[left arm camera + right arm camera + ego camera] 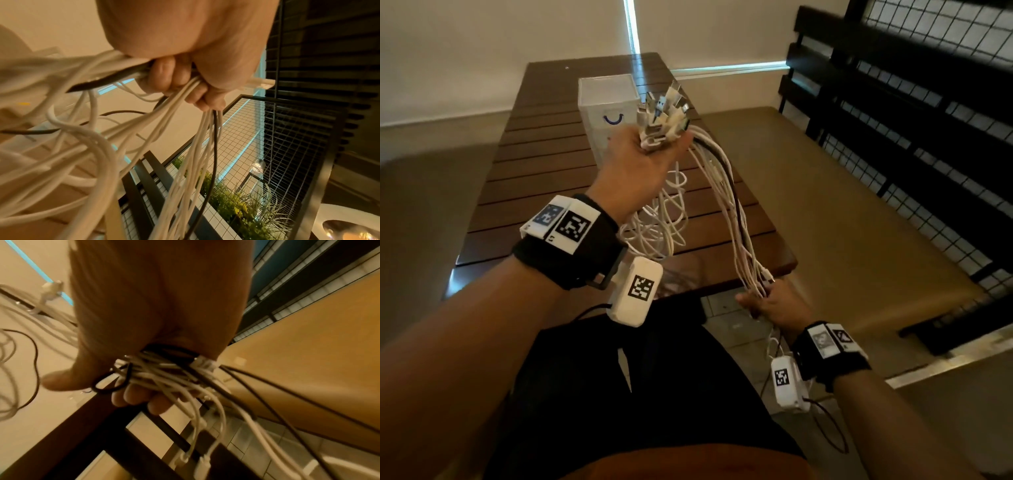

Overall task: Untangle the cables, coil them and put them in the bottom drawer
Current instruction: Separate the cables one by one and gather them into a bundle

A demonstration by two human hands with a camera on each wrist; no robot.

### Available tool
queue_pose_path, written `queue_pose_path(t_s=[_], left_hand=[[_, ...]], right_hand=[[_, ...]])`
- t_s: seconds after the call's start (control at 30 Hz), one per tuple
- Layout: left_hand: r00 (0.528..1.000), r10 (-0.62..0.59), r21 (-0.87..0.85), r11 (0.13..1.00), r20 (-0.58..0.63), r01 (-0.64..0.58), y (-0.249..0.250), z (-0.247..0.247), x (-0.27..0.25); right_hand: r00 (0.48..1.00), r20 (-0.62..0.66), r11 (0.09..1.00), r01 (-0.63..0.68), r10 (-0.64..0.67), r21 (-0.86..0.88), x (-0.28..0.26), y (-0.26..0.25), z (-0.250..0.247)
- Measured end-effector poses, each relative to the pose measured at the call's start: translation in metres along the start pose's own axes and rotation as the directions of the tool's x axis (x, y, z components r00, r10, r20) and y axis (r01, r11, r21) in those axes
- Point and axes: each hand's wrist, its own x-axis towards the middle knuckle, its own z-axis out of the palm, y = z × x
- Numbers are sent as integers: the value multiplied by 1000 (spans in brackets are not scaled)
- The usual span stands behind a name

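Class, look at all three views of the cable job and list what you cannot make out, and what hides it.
- Drawers of the white box: head view, left hand and plugs cover its front.
- Number of cables: left wrist view, blurred and overlapping.
- Cable ends below the right hand: right wrist view, cut off by the bottom edge.
- Right hand's fingers: head view, hidden behind the hand.

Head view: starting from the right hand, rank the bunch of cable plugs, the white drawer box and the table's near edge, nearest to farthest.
From the right hand:
1. Table's near edge, just above the hand.
2. Bunch of cable plugs, held up in the left hand, over the table.
3. White drawer box, standing farther back on the table, behind the plugs.
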Motion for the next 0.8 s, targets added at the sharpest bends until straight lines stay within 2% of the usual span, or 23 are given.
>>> queue_pose_path(t_s=[0.1,0.23,0.3,0.47,0.63,0.8], left_hand=[[999,-46,-36,998,3,46,-6,6,-3],[995,-98,-40,994,-6,97,-8,12,-3],[994,-107,-36,994,-25,106,-7,13,0],[993,-113,-56,992,-18,111,-5,10,5],[994,-98,-31,995,-51,97,-3,5,4],[992,-83,-81,994,-94,76,-1,-4,5]], right_hand=[[1000,1,999,16,-16,39,-6,14,-9],[997,34,970,56,-66,235,-14,14,-19],[997,50,963,50,-66,266,-13,13,-26],[992,90,987,72,-85,140,-10,1,-30],[992,19,991,121,-122,49,-2,-6,-23],[998,64,1000,14,-14,-3,2,9,-23]])
